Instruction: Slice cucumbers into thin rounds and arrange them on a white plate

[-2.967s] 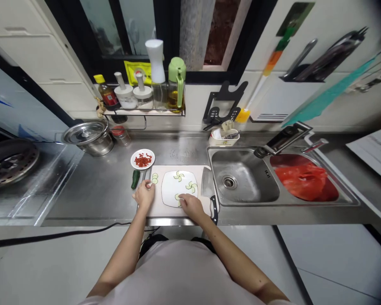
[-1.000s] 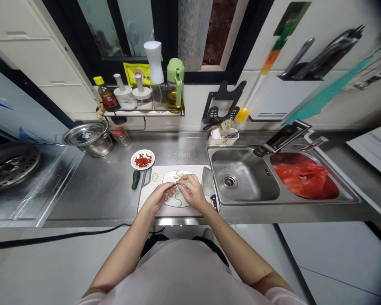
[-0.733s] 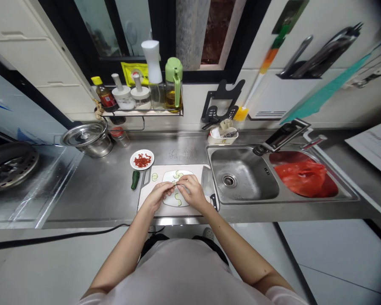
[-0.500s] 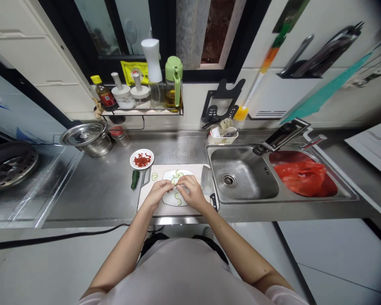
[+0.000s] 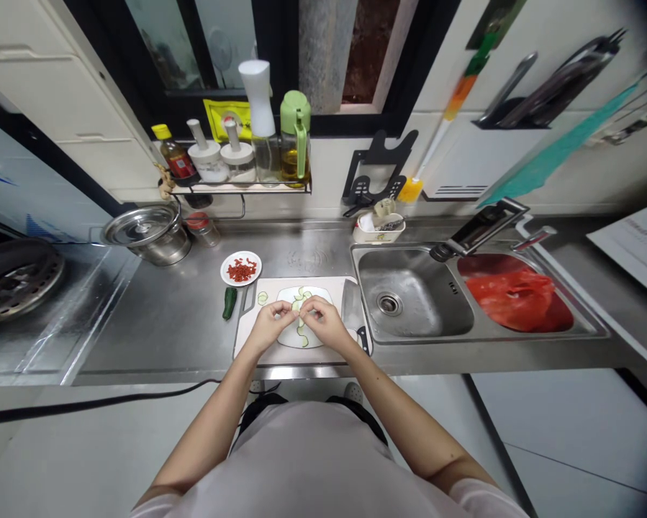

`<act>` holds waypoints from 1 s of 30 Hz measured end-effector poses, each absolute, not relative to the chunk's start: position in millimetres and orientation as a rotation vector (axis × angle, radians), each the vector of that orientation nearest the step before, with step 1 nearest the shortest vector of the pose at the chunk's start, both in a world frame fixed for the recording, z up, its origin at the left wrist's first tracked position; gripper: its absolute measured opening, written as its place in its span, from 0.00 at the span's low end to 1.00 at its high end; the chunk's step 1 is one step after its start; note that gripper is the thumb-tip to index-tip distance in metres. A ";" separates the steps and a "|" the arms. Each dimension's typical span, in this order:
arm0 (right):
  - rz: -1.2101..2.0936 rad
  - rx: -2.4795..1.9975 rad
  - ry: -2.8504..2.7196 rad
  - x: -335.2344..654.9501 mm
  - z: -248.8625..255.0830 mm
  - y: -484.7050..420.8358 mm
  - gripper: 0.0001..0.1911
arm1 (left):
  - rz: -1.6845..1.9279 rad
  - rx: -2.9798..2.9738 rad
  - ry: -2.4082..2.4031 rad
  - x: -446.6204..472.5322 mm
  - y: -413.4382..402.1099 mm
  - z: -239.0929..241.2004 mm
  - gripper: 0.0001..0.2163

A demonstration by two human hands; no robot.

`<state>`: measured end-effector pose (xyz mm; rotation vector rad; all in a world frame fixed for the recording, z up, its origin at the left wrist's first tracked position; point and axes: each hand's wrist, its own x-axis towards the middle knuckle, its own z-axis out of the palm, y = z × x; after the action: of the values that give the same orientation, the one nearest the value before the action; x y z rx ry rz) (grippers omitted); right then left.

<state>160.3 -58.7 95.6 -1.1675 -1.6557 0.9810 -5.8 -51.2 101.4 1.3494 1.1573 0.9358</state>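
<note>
My left hand (image 5: 272, 324) and my right hand (image 5: 326, 327) meet fingertip to fingertip above a white plate (image 5: 314, 341). Both are closed in a pinch around a small, thin cucumber slice (image 5: 300, 314), mostly hidden by the fingers. Several pale cucumber slices with green rims (image 5: 302, 337) lie on the plate in a curving line. The plate rests on a light cutting board (image 5: 272, 283). On the board's left side are loose cucumber slices (image 5: 263, 297). A knife (image 5: 350, 306) with a black handle lies along its right side, near my right hand.
Left of the board lie a dark green cucumber piece (image 5: 229, 303) and a small dish (image 5: 224, 277) of red berry-like bits. A lidded steel pot (image 5: 164, 241) stands further left. On the right is a double sink (image 5: 414, 288) with a red plastic bag (image 5: 512, 298).
Both hands have shifted slightly, with the fingertips still together over the plate. The slice between them shows less green now. The view has tilted a little.
</note>
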 end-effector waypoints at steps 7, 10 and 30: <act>1.174 -1.159 -1.554 161.7 96.8 -54.3 0.07 | 0.939 1.408 1.173 -4.5 -52.3 103.8 0.10; 1.239 -1.152 -1.498 160.7 98.0 -53.2 0.07 | 0.941 1.407 1.179 -4.4 -52.5 104.0 0.11; 1.586 -1.327 -1.258 159.7 101.1 -48.1 0.06 | 0.936 1.394 1.198 -4.9 -53.8 101.1 0.10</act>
<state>159.7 -48.1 101.1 -1.3267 -1.2576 1.5857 -4.9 -53.8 101.1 1.3941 1.1978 0.9365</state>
